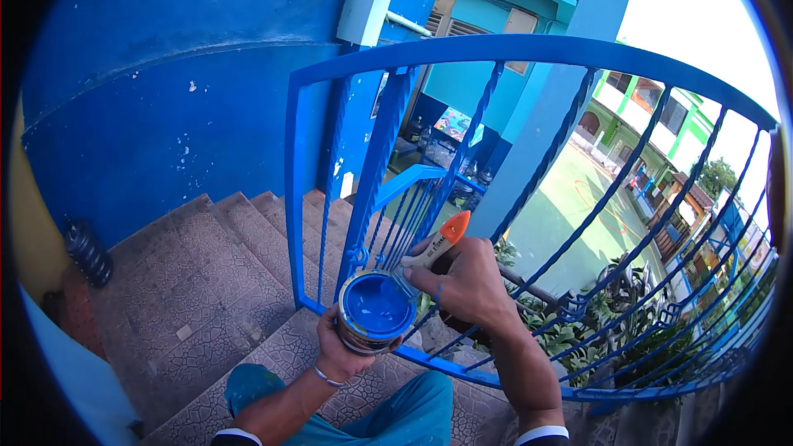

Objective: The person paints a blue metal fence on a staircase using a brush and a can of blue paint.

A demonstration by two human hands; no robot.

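1. As we looked down the stone stairs, our left hand cupped a small paint can from below, at about six o'clock in the view. The fingers were wrapped tight round its wall. That grip seemed meant to keep the open top level, so the blue paint inside stayed put.
2. Our right hand sat at three o'clock of the can, with thumb and fingers pinched together on a brush. The bristle end met the can's rim at two o'clock, and the orange-tipped handle pointed toward one o'clock. The low grip probably gave finer control.
3. A silver bracelet circled the left wrist, at seven o'clock of the can.
4. A blue railing with twisted bars stood just behind the can, spanning nine o'clock to three o'clock. The can was held near its bottom rail, likely to keep the paint close to the bars.
5. A blue wall filled ten o'clock. A green courtyard and leafy plants lay beyond the bars at three o'clock.
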